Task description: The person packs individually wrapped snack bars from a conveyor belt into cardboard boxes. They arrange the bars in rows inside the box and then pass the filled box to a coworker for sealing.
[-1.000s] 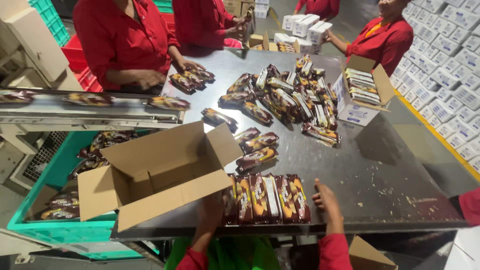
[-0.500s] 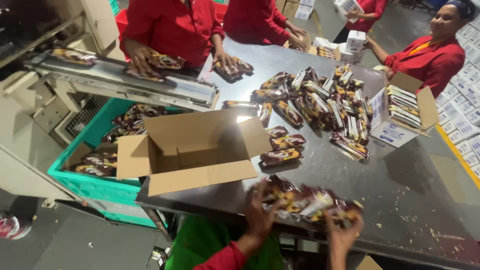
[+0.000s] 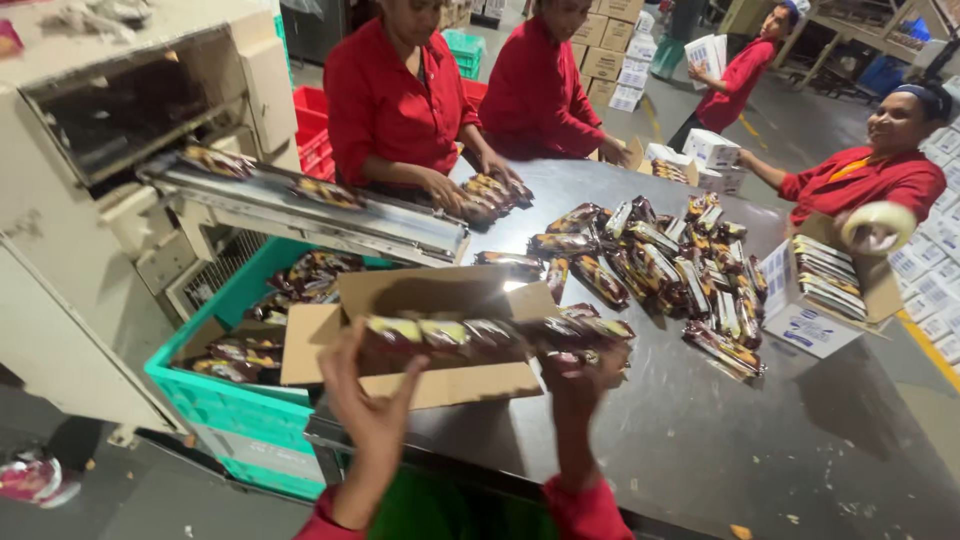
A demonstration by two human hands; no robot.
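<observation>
Pressing a long row of brown-and-yellow wrapped snack bars [image 3: 490, 335] end to end between left hand [image 3: 368, 400] and right hand [image 3: 585, 385], palms squeezed inward, above the open brown cardboard box [image 3: 420, 300]. Held by pressure alone; could have buckled mid-row, spilling onto the dark metal table [image 3: 700, 440] or green plastic crate [image 3: 215, 405].

A grey concrete floor [image 3: 130, 495] lies under stacked cardboard cartons [image 3: 608, 60] and a dark steel table [image 3: 720, 440].
</observation>
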